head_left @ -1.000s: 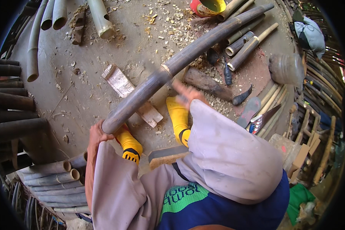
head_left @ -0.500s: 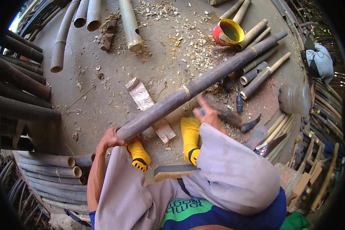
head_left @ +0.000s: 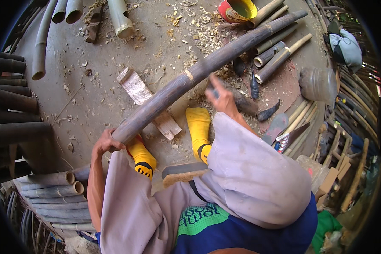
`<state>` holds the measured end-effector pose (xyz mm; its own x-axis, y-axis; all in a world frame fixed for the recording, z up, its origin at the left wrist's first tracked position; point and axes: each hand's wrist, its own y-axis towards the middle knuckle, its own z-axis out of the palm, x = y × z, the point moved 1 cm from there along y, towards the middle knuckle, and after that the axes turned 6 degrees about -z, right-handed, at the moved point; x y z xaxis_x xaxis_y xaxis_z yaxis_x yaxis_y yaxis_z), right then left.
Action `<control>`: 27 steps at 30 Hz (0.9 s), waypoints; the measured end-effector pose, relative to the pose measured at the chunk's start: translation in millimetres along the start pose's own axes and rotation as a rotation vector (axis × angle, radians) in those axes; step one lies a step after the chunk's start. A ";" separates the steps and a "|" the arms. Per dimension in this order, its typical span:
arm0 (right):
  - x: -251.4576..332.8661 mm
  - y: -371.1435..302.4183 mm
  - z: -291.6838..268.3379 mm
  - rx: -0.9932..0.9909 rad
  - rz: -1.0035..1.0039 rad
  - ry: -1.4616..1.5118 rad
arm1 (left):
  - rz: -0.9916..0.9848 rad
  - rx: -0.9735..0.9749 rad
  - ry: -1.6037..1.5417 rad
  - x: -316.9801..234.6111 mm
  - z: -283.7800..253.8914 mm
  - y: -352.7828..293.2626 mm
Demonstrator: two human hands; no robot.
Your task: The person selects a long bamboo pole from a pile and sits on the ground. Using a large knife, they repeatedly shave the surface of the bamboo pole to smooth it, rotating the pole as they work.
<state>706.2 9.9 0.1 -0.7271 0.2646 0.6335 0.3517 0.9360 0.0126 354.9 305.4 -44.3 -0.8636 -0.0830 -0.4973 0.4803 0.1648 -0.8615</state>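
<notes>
A long dark bamboo pole (head_left: 169, 94) slants from my left knee toward the far right, with a pale node ring partway along it. My left hand (head_left: 107, 142) is closed around its near end. My right hand (head_left: 225, 101) is beside the pole's near side, blurred by motion, with one finger stretched out and the others bent. A greyish patch shows among its fingers, but I cannot make out what it is. Below the pole lies a split pale wood piece (head_left: 135, 86). A short dark log (head_left: 243, 103) lies beside my right hand.
Bamboo tubes lie at the far left (head_left: 40, 46), left (head_left: 17, 101) and lower left (head_left: 53, 191). A red and yellow bucket (head_left: 237, 12), a dark-handled tool (head_left: 254, 84), a curved dark object (head_left: 268, 111) and a clear plastic container (head_left: 317, 84) are right. Wood chips litter the ground.
The whole view has shifted, so everything sits further up and left in the picture. My left hand keeps its hold on the pole, and my right hand stays beside it, still blurred.
</notes>
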 end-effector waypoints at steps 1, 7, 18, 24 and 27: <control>0.8 2.6 0.9 -0.028 0.068 0.044 | 0.003 0.011 0.007 2.6 -1.3 2.9; 15.3 -9.0 1.8 0.379 -0.039 -0.032 | 0.063 -0.045 -0.059 5.5 -4.1 1.1; 6.3 17.9 -26.4 0.121 0.290 0.044 | 0.056 -0.073 -0.258 -1.2 9.0 -9.0; 14.8 -5.0 -39.8 0.453 0.022 0.009 | 0.027 -0.104 -0.187 -5.4 6.1 -14.4; -10.0 15.9 -52.7 0.096 0.130 -0.009 | 0.008 -0.327 0.192 -32.7 25.6 -27.8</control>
<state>750.2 9.9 34.7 -0.6847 0.3863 0.6181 0.3854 0.9116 -0.1429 373.7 278.4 -6.7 -0.8879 0.1006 -0.4489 0.4398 0.4720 -0.7641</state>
